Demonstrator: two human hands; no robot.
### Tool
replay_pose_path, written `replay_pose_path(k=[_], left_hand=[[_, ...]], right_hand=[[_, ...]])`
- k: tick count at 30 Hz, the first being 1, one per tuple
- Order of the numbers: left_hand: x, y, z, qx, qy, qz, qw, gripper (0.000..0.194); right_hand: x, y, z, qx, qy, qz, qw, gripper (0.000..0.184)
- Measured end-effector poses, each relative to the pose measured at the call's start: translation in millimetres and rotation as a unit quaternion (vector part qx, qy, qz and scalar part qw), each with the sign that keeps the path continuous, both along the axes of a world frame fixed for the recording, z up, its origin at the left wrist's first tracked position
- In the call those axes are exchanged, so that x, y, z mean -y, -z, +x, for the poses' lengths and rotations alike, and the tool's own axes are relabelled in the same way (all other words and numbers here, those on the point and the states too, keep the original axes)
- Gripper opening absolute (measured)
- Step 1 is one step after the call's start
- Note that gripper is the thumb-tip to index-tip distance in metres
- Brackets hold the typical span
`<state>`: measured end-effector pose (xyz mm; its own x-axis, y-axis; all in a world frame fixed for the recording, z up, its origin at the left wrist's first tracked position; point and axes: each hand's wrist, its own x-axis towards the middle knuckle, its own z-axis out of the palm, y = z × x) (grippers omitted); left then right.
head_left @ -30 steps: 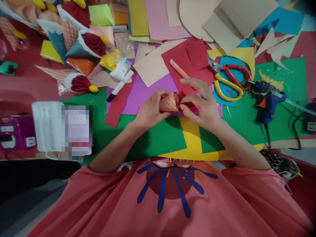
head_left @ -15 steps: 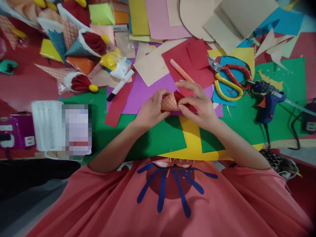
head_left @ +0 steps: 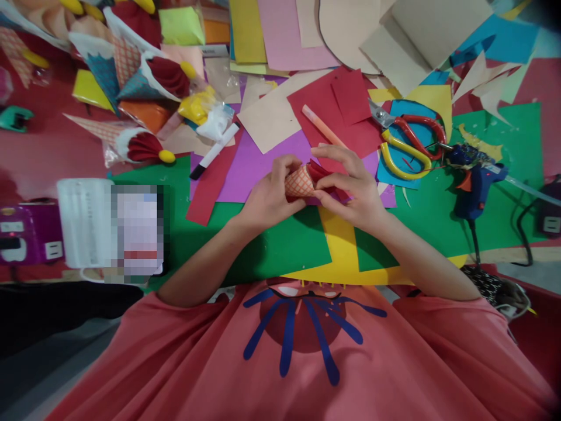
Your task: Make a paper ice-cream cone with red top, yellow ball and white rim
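In the middle of the head view, my left hand (head_left: 274, 190) is wrapped round a paper cone (head_left: 301, 183) with an orange check pattern. The cone lies nearly sideways, its wide end toward the right. Folded dark red paper (head_left: 319, 173) sticks out of that end. My right hand (head_left: 355, 187) pinches the red paper at the cone's rim between thumb and fingers, with the index finger raised over it. The cone's narrow tip is hidden in my left hand. Behind my hands lies purple paper (head_left: 258, 158).
Scissors (head_left: 405, 140) and a blue glue gun (head_left: 475, 187) lie at right on green paper (head_left: 521, 146). Beyond my hands are an orange marker (head_left: 323, 126) and a black-capped marker (head_left: 214, 151). Several decorated cones (head_left: 144, 76) crowd the upper left; a blurred-out phone (head_left: 140, 234) lies at left.
Both hands stay in nearly the same place. The cone has turned slightly in my left hand, and my right fingers have shifted a little at the red paper.
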<state>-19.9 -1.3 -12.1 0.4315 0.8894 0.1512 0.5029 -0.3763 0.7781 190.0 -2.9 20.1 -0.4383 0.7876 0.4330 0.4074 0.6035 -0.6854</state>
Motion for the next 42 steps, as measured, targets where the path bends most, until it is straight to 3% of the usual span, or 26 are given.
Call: replay_pose_path(k=[11, 20, 24, 33, 42], left_hand=[[-3.7, -2.3, -1.9, -0.050, 0.015, 0.041, 0.998, 0.058], [-5.1, -2.6, -2.9, -0.049, 0.036, 0.087, 0.994, 0.061], [-5.2, -4.1, -1.2, -0.052, 0.043, 0.100, 0.993, 0.060], [-4.7, -3.6, -1.4, -0.042, 0.046, 0.106, 0.992, 0.058], [-4.2, -1.8, -3.2, -0.070, 0.026, 0.083, 0.994, 0.057]], right_hand=[[2.8, -13.3, 6.3, -0.021, 0.080, 0.012, 0.997, 0.005], [0.5, -8.7, 6.5, -0.014, 0.058, -0.055, 0.997, 0.004], [-0.2, -7.1, 6.6, -0.026, 0.055, -0.040, 0.997, 0.004], [0.1, -2.7, 8.2, -0.001, 0.019, 0.018, 1.000, 0.024], [-0.6, -4.3, 9.5, 0.029, 0.023, 0.019, 0.999, 0.009]])
